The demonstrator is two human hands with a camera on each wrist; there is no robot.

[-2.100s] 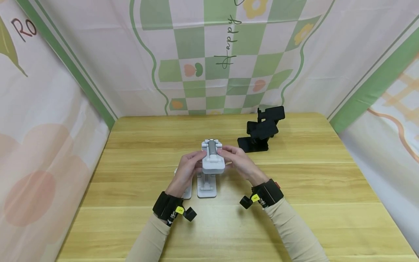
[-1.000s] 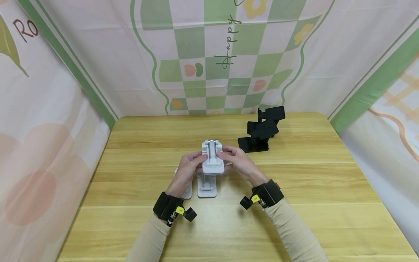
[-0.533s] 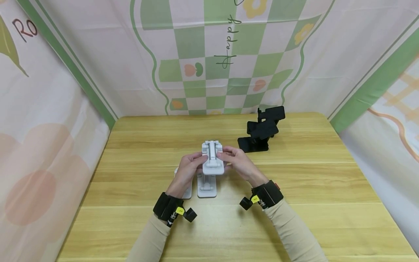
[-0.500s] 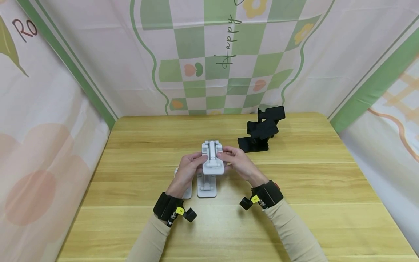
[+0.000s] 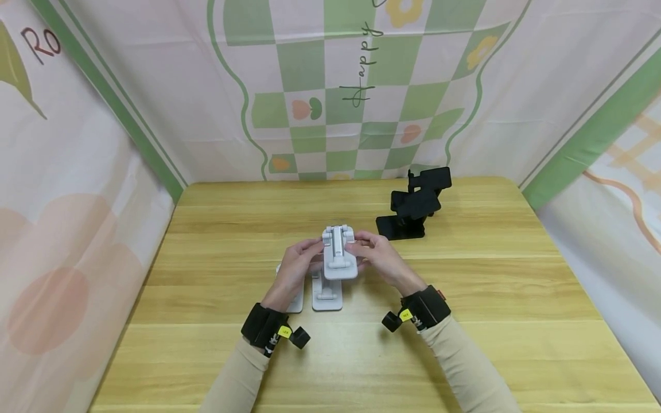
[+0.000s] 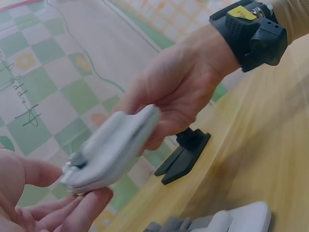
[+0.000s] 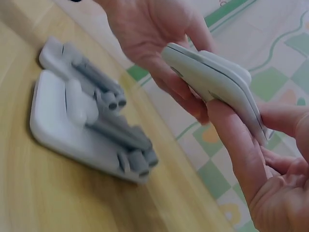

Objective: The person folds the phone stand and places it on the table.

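Observation:
Both hands hold a white folding phone stand (image 5: 339, 252), folded flat, raised over the table. My left hand (image 5: 294, 269) pinches its left edge, the thumb on one side and the fingers on the other. At the right edge, my right hand (image 5: 382, 258) grips it with the thumb near the hinged arm. The right wrist view shows the held stand (image 7: 217, 79) as a slim slab between the fingers. Below it on the table lie two more folded white phone stands, one (image 5: 327, 298) partly covered by the held stand, the other (image 5: 296, 304) mostly hidden by my left hand.
At the back right of the wooden table (image 5: 465, 344) stand black phone stands (image 5: 415, 203), unfolded and close together. A patterned cloth (image 5: 299, 69) hangs along the back edge, with further cloth at both sides.
The held phone stand has tilted so its face shows more fully, its arm now lying flat. It has shifted slightly right and toward me, with both hands still on it.

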